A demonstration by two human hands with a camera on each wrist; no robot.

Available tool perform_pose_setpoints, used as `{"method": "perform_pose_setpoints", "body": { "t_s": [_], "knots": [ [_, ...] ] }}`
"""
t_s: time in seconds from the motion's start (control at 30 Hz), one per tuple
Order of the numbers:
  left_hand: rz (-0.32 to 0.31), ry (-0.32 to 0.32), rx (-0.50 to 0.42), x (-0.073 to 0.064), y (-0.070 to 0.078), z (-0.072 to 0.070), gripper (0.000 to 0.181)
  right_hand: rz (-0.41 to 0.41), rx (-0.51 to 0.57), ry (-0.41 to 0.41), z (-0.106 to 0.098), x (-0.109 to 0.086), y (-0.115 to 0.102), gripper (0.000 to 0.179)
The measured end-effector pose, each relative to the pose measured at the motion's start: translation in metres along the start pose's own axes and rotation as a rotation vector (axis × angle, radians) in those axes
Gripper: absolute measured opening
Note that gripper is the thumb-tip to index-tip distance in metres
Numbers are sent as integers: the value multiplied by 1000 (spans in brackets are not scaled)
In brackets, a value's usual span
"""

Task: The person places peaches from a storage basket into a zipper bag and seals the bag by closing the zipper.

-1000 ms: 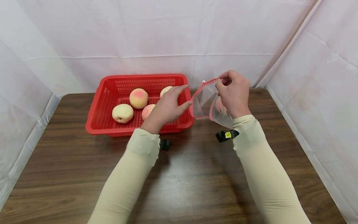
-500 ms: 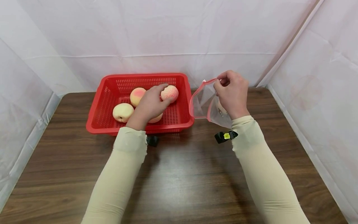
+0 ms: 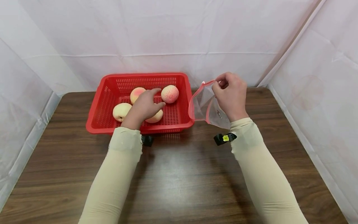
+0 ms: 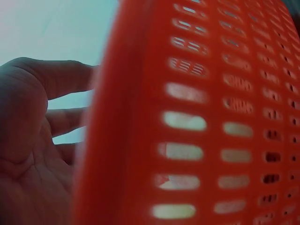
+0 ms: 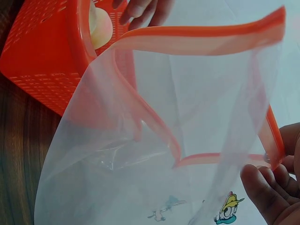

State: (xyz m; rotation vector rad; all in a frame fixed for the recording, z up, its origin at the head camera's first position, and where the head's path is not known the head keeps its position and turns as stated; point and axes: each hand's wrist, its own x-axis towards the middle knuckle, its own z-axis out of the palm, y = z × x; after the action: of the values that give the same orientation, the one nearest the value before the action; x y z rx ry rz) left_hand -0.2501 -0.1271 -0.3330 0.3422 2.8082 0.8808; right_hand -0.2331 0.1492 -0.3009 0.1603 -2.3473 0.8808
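Note:
My left hand reaches over the red basket, its thumb and index finger spread and holding nothing. Under and beside it lie a pale peach, a blushed peach and a yellowish one, partly covered by the hand. A pinkish peach sits right of the fingertips. In the left wrist view the basket's slotted wall hides the fingertips. My right hand pinches the rim of a clear zip bag with red edging. The bag's mouth gapes toward the basket, and a cartoon print shows on its side.
Basket and bag stand toward the back of a dark wooden table. White sheeting hangs behind and along both sides. A black strap sits at each wrist.
My left hand has moved left from beside the bag's mouth to the middle of the basket, uncovering the pinkish peach. My right hand keeps the bag nearly in place, having shifted slightly left.

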Motion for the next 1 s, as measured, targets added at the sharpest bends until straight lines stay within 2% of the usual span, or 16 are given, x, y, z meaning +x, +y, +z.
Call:
{"method": "perform_pose_setpoints", "body": {
  "t_s": [0.4, 0.7, 1.0],
  "knots": [
    [-110, -83, 25, 3, -15, 3, 65, 16, -21, -45, -3, -1, -3, 20],
    [-128, -125, 56, 6, -20, 6, 67, 0, -59, -71, -3, 0, -4, 25],
    [-138, -146, 53, 6, -22, 9, 70, 21, -96, -156, -5, 2, -2, 30]
  ]
}}
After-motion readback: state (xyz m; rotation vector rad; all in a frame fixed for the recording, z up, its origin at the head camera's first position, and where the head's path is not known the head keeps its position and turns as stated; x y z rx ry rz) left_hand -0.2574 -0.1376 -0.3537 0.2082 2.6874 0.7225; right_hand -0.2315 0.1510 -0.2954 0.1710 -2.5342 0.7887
